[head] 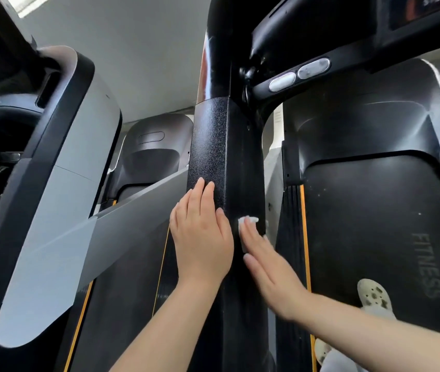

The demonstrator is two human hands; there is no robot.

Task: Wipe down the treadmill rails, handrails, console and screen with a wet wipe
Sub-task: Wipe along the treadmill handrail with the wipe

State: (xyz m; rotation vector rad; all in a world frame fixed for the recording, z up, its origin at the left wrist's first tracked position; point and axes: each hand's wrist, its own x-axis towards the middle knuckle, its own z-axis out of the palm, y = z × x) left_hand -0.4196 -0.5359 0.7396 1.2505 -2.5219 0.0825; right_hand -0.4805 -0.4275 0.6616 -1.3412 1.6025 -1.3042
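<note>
A black textured upright post (213, 146) of the treadmill runs down the middle of the head view. My left hand (202, 234) lies flat against its left face, fingers straight and pointing up. My right hand (270, 267) presses a small white wet wipe (247, 222) against the post's right face with straight fingers; only the wipe's top edge shows past my fingertips. Above, the handrail (299, 73) with two oval silver sensors branches right, and the console (347, 20) hangs overhead. The black belt (374, 224) marked FITNESS lies at right.
A neighbouring treadmill's grey and black upright (60, 183) leans at left, with its belt (122, 277) edged in orange below. My pale perforated shoes (373, 295) stand on the belt at lower right. A white wall fills the upper middle.
</note>
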